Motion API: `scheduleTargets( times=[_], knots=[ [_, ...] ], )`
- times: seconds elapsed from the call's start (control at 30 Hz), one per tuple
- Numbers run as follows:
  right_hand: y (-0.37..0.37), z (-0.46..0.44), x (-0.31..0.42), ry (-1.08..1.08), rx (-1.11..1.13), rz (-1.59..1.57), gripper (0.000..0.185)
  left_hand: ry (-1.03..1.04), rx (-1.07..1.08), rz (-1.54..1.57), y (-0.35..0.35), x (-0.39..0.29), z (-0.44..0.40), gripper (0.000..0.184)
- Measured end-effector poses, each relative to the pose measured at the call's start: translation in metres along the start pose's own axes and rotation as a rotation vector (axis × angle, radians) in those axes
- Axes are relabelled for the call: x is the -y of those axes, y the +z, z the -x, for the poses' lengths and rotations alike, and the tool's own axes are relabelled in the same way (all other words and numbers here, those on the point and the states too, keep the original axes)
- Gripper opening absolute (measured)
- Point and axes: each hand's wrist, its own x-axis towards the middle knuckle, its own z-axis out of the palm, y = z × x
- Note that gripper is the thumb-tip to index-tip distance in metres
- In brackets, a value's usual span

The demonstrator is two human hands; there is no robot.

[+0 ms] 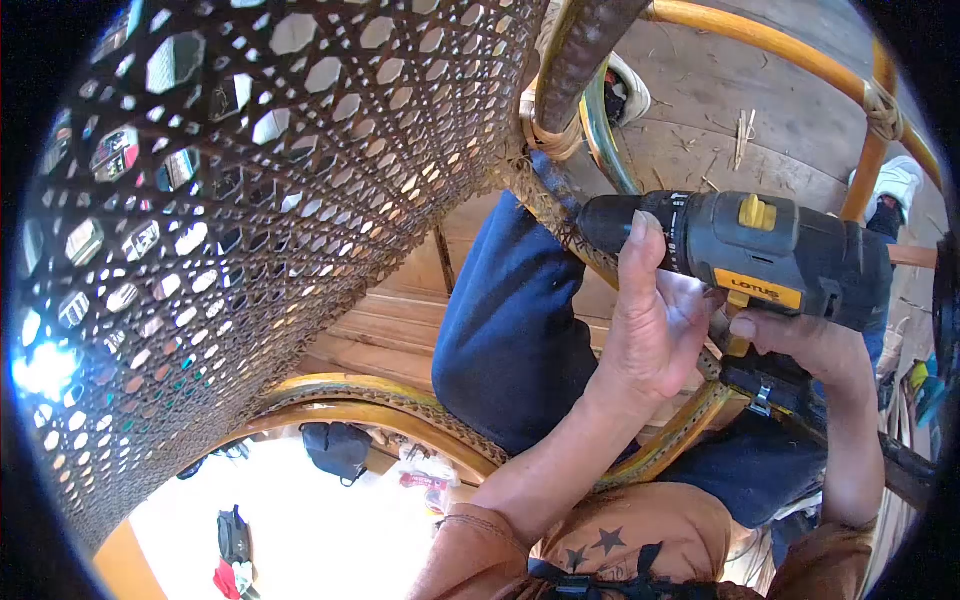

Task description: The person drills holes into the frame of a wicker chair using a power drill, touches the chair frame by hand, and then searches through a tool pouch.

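Observation:
A black cordless drill [780, 245] with yellow accents and a "LOTUS" label lies sideways in my grasp, its chuck pointing left. My right hand [815, 345] is closed around its grip, with the thumb near the trigger. Cupping the front from below, my left hand [650, 320] has its thumb raised against the numbered collar; its other fingers are partly hidden. The chuck is close to the lower corner of a woven cane panel [330, 150], where the panel meets a rattan frame [400, 390]. I cannot make out the drill's tip or whether it touches the frame.
A curved rattan pole [770, 40] with a bound joint runs across the upper right. Cane scraps [742, 138] lie on the plank floor [700, 90]. My dark-trousered leg [515, 330] is just under the work. A black bag [335, 452] lies beyond the lower frame.

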Motion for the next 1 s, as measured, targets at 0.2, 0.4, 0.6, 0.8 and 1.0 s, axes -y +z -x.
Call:
scheduleTargets(
  times=[0.2,0.4,0.6,0.8,1.0],
  knots=[
    [-0.008,0.004,-0.006,-0.088,-0.042,0.021,0.042,-0.109,0.067,-0.032,0.001,0.001,0.002,0.059],
    [-0.023,0.02,-0.002,0.048,-0.074,-0.085,0.046,-0.146,0.037,-0.123,0.004,0.017,0.005,0.071],
    [-0.022,0.015,-0.007,-0.03,-0.023,-0.101,0.061,-0.161,0.065,-0.054,0.002,0.013,0.004,0.062],
    [-0.02,0.01,-0.013,-0.154,-0.083,0.078,0.043,-0.134,0.02,-0.049,0.002,0.014,0.004,0.059],
    [-0.021,0.004,-0.027,-0.34,-0.089,0.183,0.045,-0.085,0.07,-0.077,0.005,0.013,0.001,0.058]
  ],
)
